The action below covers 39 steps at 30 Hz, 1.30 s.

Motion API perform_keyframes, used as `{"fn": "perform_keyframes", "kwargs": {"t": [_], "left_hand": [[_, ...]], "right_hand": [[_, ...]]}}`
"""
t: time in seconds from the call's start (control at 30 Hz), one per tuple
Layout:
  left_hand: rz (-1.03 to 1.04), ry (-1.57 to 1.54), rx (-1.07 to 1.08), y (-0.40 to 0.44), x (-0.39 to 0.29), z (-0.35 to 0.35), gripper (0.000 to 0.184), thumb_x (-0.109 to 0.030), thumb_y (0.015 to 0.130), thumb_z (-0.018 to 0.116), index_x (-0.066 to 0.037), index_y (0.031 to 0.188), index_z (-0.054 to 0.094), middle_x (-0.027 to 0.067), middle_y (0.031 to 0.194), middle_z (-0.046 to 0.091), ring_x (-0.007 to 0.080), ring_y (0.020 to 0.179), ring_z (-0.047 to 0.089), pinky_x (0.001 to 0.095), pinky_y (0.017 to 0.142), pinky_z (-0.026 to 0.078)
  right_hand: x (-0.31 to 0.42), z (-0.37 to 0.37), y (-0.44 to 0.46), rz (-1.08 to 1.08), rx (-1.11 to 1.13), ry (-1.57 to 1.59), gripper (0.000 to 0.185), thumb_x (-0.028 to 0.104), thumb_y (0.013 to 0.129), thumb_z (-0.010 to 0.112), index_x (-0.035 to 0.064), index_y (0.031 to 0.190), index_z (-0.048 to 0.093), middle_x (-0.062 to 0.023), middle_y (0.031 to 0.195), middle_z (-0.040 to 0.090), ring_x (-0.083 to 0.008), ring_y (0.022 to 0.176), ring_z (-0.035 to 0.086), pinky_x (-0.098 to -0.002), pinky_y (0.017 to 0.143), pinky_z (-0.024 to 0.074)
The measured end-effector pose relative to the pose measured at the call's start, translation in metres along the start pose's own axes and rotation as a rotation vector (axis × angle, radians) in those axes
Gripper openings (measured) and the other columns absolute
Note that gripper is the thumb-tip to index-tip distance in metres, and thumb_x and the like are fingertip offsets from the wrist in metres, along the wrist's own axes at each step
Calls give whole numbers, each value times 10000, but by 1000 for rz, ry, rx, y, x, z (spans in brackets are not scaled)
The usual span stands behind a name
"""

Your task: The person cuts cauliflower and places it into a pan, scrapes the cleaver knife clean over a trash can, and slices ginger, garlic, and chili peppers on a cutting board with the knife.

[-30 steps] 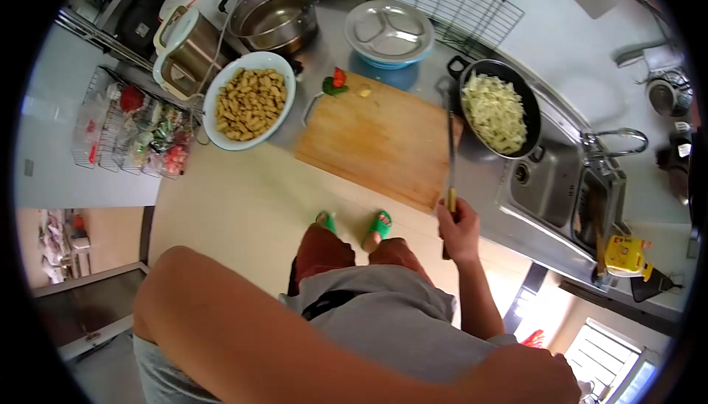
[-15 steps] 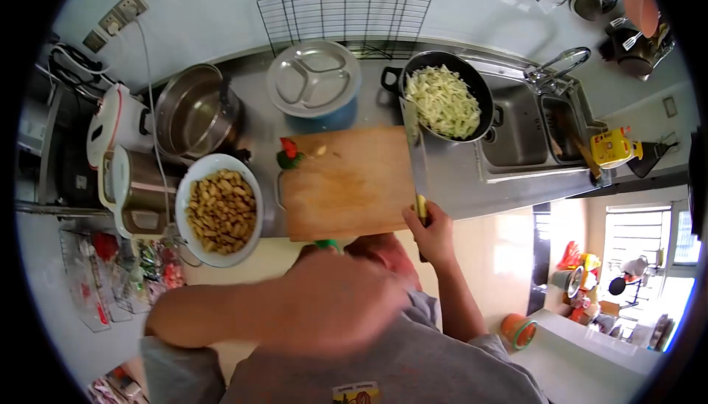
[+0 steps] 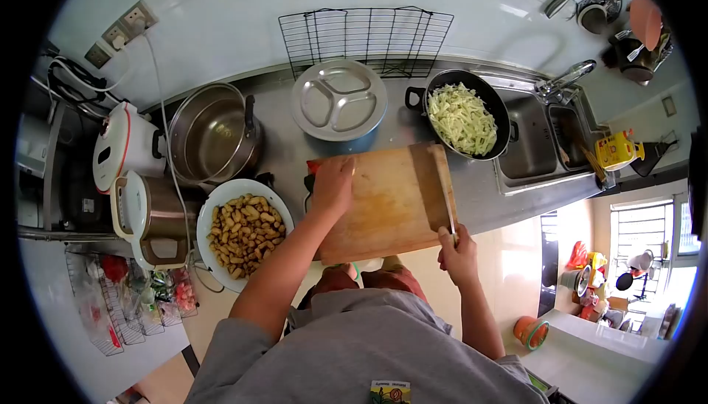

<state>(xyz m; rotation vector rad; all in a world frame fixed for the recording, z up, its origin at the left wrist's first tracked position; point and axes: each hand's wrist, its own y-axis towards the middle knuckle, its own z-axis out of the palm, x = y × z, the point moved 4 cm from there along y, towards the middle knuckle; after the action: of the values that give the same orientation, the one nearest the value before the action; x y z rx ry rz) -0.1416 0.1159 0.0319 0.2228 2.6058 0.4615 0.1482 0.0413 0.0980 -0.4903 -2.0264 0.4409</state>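
Observation:
My right hand (image 3: 459, 255) grips a kitchen knife (image 3: 430, 188) by its handle, the broad blade standing along the right side of the wooden cutting board (image 3: 383, 208). At the board's far left corner is my left hand (image 3: 334, 186), fingers curled down; what they hold, if anything, is hidden. A bit of red pepper (image 3: 314, 166) shows just beside that hand. Shredded pale green vegetable (image 3: 463, 119) fills a black two-handled pan (image 3: 503, 112) beyond the board's right corner. Left of the board stands a white bowl (image 3: 209, 207) of unshelled peanuts (image 3: 247, 233).
Behind the board a divided metal tray (image 3: 341, 95) sits on a blue container. A steel pot (image 3: 210, 135) and rice cooker (image 3: 122, 146) stand at left. The sink (image 3: 525, 146) is at right, a yellow bottle (image 3: 618, 151) beyond it. A wire rack (image 3: 366, 35) leans against the wall.
My left hand has moved from in front of my body up to the board's far left corner, covering the pepper and garlic there. My right hand still holds the knife at the board's right side.

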Motion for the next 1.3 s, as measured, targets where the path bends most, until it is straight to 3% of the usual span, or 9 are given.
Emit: {"fn": "perform_keyframes", "kwargs": {"t": [0.07,0.17,0.3,0.37,0.53,0.63,0.7,1.0,1.3], "left_hand": [[-30,78,106,2,13,23,342,-30,775,646,-18,1114,604,167,1068,610,368,1051,562,446,862,470],[-42,39,156,-4,11,30,365,-38,772,657,-38,1131,590,173,1017,595,375,994,565,432,793,493],[-243,-105,441,-27,-32,18,356,-86,777,689,-35,1113,581,170,1005,585,374,975,573,443,776,494],[-152,-155,264,-51,-34,37,350,-135,783,719,-29,1083,573,169,991,578,367,924,589,452,735,497],[-387,-457,251,-60,-43,36,329,-178,795,733,-27,1045,580,170,996,579,350,885,594,437,758,494],[-251,-338,183,-59,-44,21,303,-151,780,725,-22,1023,597,157,997,584,340,933,589,431,768,495],[168,-187,73,-59,-53,15,287,-100,758,701,-16,1017,612,150,1026,594,335,990,583,433,793,504],[-22,-371,88,-77,-38,40,274,-38,773,640,-14,1047,649,158,1069,600,380,1046,565,451,883,501],[12,-366,49,-79,-35,44,272,-14,797,619,-10,1067,653,167,1060,608,390,1035,570,448,905,495]], "right_hand": [[-11,5,6,-217,-45,-234,273,247,873,612,29,1032,650,-165,597,614,-314,556,634,-400,541,500],[-20,15,3,-190,19,-309,302,285,870,606,83,1086,670,-202,652,624,-388,625,632,-453,595,501],[-21,18,0,-236,14,-370,302,255,846,601,72,1072,681,-212,769,666,-379,737,662,-453,677,524],[-16,19,0,-202,39,-393,317,250,838,588,68,1082,677,-209,812,679,-375,774,667,-455,719,529],[-10,30,-4,-185,117,-522,321,259,844,567,97,1100,671,-190,843,690,-366,794,668,-461,747,527],[-8,38,-7,-231,120,-514,311,249,844,570,107,1102,668,-187,874,690,-362,807,667,-458,750,526],[-7,40,-12,-241,127,-505,306,244,844,570,109,1100,667,-185,894,691,-361,812,667,-458,750,527],[0,43,-31,-322,168,-588,253,225,849,584,94,1065,600,-157,895,689,-365,779,667,-460,722,528],[12,48,-35,-213,205,-687,224,232,859,577,92,1033,582,-154,936,681,-359,820,672,-460,737,531]]}}
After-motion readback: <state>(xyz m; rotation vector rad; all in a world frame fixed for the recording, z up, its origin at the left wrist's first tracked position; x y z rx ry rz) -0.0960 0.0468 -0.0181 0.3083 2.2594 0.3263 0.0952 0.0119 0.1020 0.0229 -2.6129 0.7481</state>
